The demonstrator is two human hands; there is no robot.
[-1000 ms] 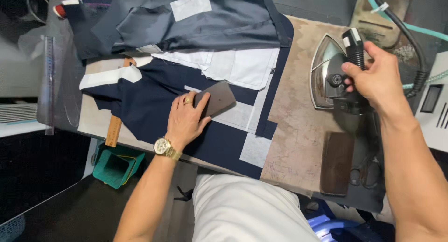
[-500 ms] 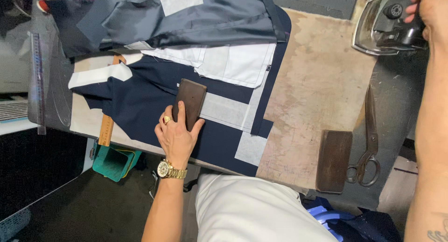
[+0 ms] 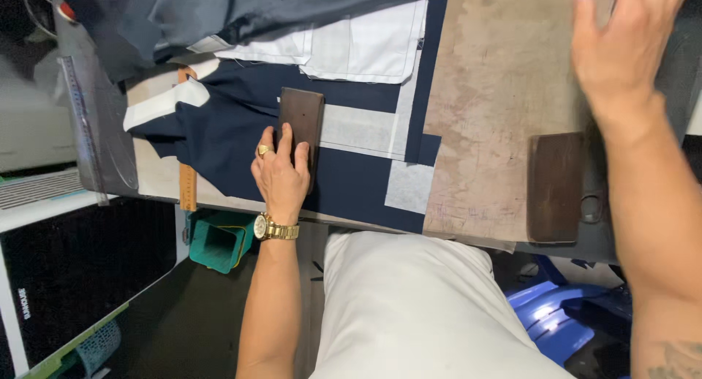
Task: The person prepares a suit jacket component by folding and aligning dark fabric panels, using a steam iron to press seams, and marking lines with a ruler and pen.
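Left hand: the left hand (image 3: pixel 281 173) lies palm down on the near end of a dark wooden block (image 3: pixel 300 130), fingers stretched forward over it and pressing it flat rather than closed around it (a ring shows on one finger).
Left arm: the forearm runs straight up from the bottom of the view to the wrist, which carries a gold wristwatch (image 3: pixel 274 228).
Wooden block: it lies flat on the navy cloth (image 3: pixel 227 130), long side pointing away from the person, its far end at the edge of a pale strip of interfacing (image 3: pixel 358 127).
Right hand: the right hand (image 3: pixel 625 46) is raised at the top right corner, back toward the camera, fingers loosely spread and reaching past the frame edge; whether they grip anything there I cannot tell.
Right arm: the forearm comes down the right edge, passing over the end of the table.
Nearby: a second dark wooden block (image 3: pixel 556 185) rests on the worn brown pressing pad (image 3: pixel 490 94), well apart from the first. A wooden ruler (image 3: pixel 187 185) pokes out under the cloth by the table's near edge. White lining pieces (image 3: pixel 365 46) lie beyond the navy cloth.
Below: a green bin (image 3: pixel 219 240) sits under the table edge.
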